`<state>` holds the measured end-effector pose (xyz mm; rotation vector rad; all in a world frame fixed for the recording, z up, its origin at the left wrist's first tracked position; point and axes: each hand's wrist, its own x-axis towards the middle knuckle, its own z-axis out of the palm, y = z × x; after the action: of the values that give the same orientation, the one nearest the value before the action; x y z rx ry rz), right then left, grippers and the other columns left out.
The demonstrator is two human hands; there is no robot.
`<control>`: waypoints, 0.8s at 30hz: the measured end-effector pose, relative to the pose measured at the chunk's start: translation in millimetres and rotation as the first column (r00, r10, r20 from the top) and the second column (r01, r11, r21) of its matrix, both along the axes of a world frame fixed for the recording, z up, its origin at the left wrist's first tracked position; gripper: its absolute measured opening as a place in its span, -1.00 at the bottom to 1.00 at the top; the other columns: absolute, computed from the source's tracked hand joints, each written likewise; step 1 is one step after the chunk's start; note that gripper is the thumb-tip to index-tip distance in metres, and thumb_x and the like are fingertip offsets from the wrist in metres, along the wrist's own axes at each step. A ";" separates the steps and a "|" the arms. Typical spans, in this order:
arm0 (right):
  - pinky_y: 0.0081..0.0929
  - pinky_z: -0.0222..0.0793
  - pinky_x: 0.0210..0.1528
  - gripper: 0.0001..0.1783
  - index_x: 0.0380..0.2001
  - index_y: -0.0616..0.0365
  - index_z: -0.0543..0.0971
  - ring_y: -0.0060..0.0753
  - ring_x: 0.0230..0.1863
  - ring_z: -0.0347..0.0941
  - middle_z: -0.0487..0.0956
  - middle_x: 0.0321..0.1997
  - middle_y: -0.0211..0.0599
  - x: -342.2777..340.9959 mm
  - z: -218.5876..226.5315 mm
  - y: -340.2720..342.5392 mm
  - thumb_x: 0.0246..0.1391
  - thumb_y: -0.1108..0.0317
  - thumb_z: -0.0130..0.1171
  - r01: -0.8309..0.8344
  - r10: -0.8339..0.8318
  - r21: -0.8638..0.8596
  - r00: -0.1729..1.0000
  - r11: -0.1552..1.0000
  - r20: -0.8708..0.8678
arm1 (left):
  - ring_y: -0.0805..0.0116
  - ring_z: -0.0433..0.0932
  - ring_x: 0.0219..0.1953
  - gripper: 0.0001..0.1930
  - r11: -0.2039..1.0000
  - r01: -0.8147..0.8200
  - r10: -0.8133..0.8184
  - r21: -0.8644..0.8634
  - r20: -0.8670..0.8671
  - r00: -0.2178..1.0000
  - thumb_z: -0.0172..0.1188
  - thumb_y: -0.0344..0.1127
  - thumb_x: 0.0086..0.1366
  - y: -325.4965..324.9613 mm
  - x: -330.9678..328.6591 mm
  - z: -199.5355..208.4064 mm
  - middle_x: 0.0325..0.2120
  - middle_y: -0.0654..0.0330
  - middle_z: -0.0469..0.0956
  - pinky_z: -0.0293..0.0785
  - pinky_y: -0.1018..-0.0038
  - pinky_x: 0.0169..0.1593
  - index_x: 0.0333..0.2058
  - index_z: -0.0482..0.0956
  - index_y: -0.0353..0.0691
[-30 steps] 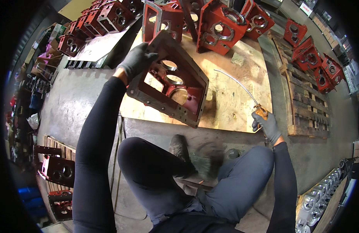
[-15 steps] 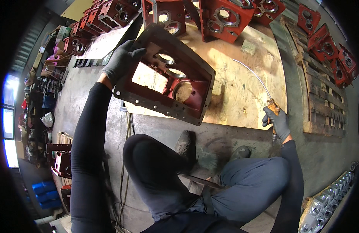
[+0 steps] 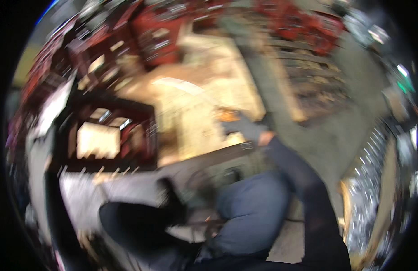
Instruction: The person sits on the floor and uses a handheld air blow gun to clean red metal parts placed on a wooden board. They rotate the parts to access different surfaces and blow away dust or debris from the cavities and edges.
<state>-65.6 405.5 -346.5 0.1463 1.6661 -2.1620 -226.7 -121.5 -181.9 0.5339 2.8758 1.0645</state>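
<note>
The current picture is badly smeared by motion. My left hand [image 3: 58,128], in a dark glove, grips the left side of a dark red cast metal housing [image 3: 136,141], though its fingers are blurred. Box-like and open-sided, the housing has a large rectangular opening and round bores. It is tilted above the near left part of a wooden board tabletop [image 3: 197,122]. My gloved right hand [image 3: 247,128] is closed round the orange handle of an air blow gun [image 3: 227,114]. The gun's thin curved tube points left over the board, apart from the housing.
Several more red housings [image 3: 157,34] stand along the far and left sides of the board. A wooden pallet [image 3: 315,83] lies to the right, with red castings [image 3: 319,31] beyond it. Shiny metal parts [image 3: 369,185] sit in rows at the lower right. My knees are below the board's near edge.
The whole view has swung to the right, so everything appears further left. The housing now appears lower and more level. Both hands keep their holds.
</note>
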 end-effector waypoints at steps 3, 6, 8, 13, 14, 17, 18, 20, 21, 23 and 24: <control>-0.54 0.43 -0.40 -0.84 -0.13 0.12 0.53 -0.66 -0.44 0.41 0.47 -0.41 -0.53 -17.2 41.3 -22.6 0.23 0.39 0.20 -0.042 0.042 -0.006 0.999 0.999 -0.017 | 0.38 0.51 -0.07 -0.59 0.993 0.103 -0.101 0.063 -0.030 0.994 0.15 -0.26 0.40 51.6 35.7 -8.2 -0.10 0.18 0.61 0.42 0.47 0.06 0.15 0.49 -0.33; -0.44 0.56 -0.43 -0.66 -0.02 0.25 0.45 -0.55 -0.45 0.52 0.54 -0.39 -0.35 -25.9 56.4 -22.9 0.19 0.39 0.26 -0.095 0.111 0.154 0.989 0.984 -0.102 | 0.36 0.51 -0.07 -0.59 0.938 0.323 -0.337 0.124 0.116 0.934 0.15 -0.26 0.39 141.1 85.6 -27.1 -0.10 0.17 0.61 0.43 0.46 0.06 0.14 0.49 -0.33; -0.46 0.55 -0.48 -0.69 -0.07 0.27 0.44 -0.52 -0.50 0.52 0.54 -0.44 -0.30 -23.1 66.6 -34.7 0.18 0.43 0.27 -0.082 0.101 0.166 0.988 0.983 -0.113 | 0.35 0.51 -0.06 -0.59 0.850 0.499 -0.526 0.167 0.292 0.799 0.16 -0.26 0.39 194.9 122.8 -38.7 -0.10 0.16 0.61 0.43 0.45 0.06 0.14 0.49 -0.32; -0.46 0.52 -0.55 -0.69 -0.13 0.35 0.44 -0.47 -0.59 0.52 0.56 -0.50 -0.25 -18.6 98.9 -54.1 0.16 0.42 0.30 -0.065 0.104 0.281 0.986 0.958 -0.129 | 0.32 0.52 -0.05 -0.58 0.575 0.747 -0.763 0.333 0.547 0.343 0.17 -0.27 0.37 267.6 187.1 -79.1 -0.09 0.13 0.61 0.44 0.43 0.07 0.14 0.50 -0.32; -0.47 0.51 -0.55 -0.70 -0.15 0.34 0.45 -0.47 -0.60 0.52 0.57 -0.50 -0.24 -17.6 107.6 -59.8 0.15 0.41 0.30 -0.051 0.091 0.268 0.986 0.962 -0.140 | 0.31 0.52 -0.05 -0.58 0.549 0.764 -0.760 0.339 0.584 0.286 0.17 -0.27 0.37 271.6 195.6 -87.6 -0.09 0.13 0.61 0.44 0.43 0.07 0.14 0.50 -0.32; -0.48 0.52 -0.53 -0.71 -0.14 0.32 0.45 -0.48 -0.58 0.52 0.56 -0.49 -0.25 -5.3 131.3 -62.6 0.16 0.41 0.29 -0.038 0.087 0.284 0.983 0.958 -0.163 | 0.30 0.52 -0.04 -0.58 0.488 0.792 -0.776 0.367 0.598 0.201 0.18 -0.27 0.36 275.7 199.9 -99.6 -0.08 0.11 0.61 0.44 0.42 0.07 0.14 0.50 -0.31; -0.49 0.53 -0.52 -0.71 -0.13 0.32 0.45 -0.48 -0.57 0.53 0.56 -0.49 -0.25 -1.9 130.6 -60.9 0.17 0.42 0.28 -0.020 0.066 0.269 0.985 0.963 -0.163 | 0.29 0.52 -0.04 -0.57 0.472 0.799 -0.781 0.372 0.596 0.185 0.18 -0.27 0.36 277.8 199.0 -102.6 -0.08 0.11 0.61 0.44 0.41 0.07 0.14 0.51 -0.31; -0.50 0.54 -0.51 -0.70 -0.09 0.32 0.44 -0.50 -0.53 0.53 0.55 -0.46 -0.28 5.2 133.4 -55.9 0.17 0.43 0.26 -0.010 0.050 0.244 0.986 0.970 -0.158 | 0.28 0.53 -0.04 -0.57 0.444 0.809 -0.792 0.385 0.591 0.154 0.18 -0.27 0.35 277.4 197.3 -107.9 -0.08 0.10 0.61 0.45 0.40 0.07 0.14 0.51 -0.31; -0.49 0.55 -0.50 -0.69 -0.07 0.31 0.44 -0.52 -0.51 0.52 0.54 -0.44 -0.31 3.9 130.8 -54.0 0.18 0.43 0.25 0.017 0.032 0.272 0.985 0.962 -0.171 | 0.27 0.53 -0.03 -0.57 0.436 0.812 -0.793 0.389 0.592 0.143 0.19 -0.27 0.35 277.1 195.6 -110.1 -0.08 0.09 0.61 0.45 0.40 0.07 0.14 0.51 -0.31; -0.48 0.57 -0.48 -0.69 -0.07 0.31 0.44 -0.54 -0.48 0.52 0.53 -0.42 -0.32 3.5 125.5 -50.6 0.18 0.42 0.26 0.044 -0.001 0.264 0.987 0.963 -0.163 | 0.26 0.53 -0.03 -0.57 0.429 0.812 -0.794 0.397 0.595 0.129 0.19 -0.27 0.34 273.9 192.0 -113.9 -0.08 0.08 0.61 0.45 0.39 0.07 0.14 0.51 -0.31; -0.49 0.58 -0.46 -0.68 -0.07 0.32 0.44 -0.55 -0.46 0.51 0.53 -0.40 -0.31 1.7 125.6 -50.2 0.19 0.40 0.26 0.044 -0.007 0.269 0.990 0.962 -0.139 | 0.25 0.53 -0.03 -0.57 0.421 0.812 -0.795 0.403 0.594 0.118 0.19 -0.27 0.34 271.2 190.2 -116.6 -0.08 0.08 0.61 0.45 0.39 0.07 0.14 0.51 -0.31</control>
<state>-64.0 355.3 -220.9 0.0981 2.0464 -1.9905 -36.5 149.7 -298.5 1.1600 1.4075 0.7193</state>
